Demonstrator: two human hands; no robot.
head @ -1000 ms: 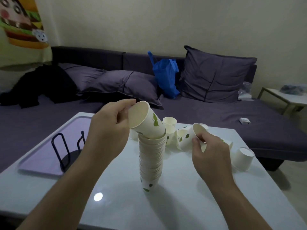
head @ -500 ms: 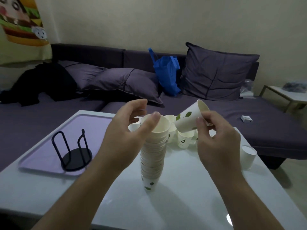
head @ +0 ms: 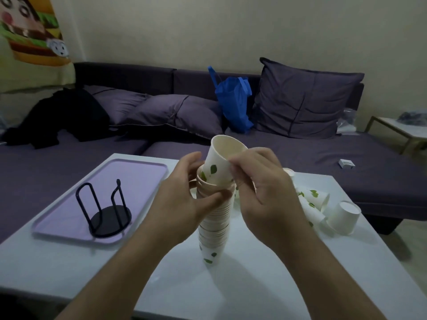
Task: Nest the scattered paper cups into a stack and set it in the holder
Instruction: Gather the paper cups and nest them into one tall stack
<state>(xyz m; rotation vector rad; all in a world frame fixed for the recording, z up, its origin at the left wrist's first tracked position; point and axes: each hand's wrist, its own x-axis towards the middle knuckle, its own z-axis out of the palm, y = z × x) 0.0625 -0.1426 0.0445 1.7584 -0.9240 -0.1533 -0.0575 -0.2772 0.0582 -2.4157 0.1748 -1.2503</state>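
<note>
beside the wire holder [head: 104, 212], left hand [head: 182, 204] grips the stack [head: 213, 225], right hand [head: 261, 192] grasps a cup [head: 219, 165], loose cups [head: 323, 209] behind.

— Those cups [head: 213, 218] are matt white paper, leaf prints on them, aren't they?
— Yes. The table [head: 254, 285] is glossy and smooth; it mirrors the light.
— And the holder [head: 105, 212]?
— Thin black wire, on a smooth lilac plastic-looking tray [head: 129, 181]. The sofa [head: 346, 162] is soft matt cloth.

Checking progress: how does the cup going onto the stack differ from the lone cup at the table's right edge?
The held cup is mouth-up, tilted, partly nested; the lone cup lies with its base toward the camera. The held cup is gripped by the right hand; the lone cup sits untouched. Both are white paper.
</note>
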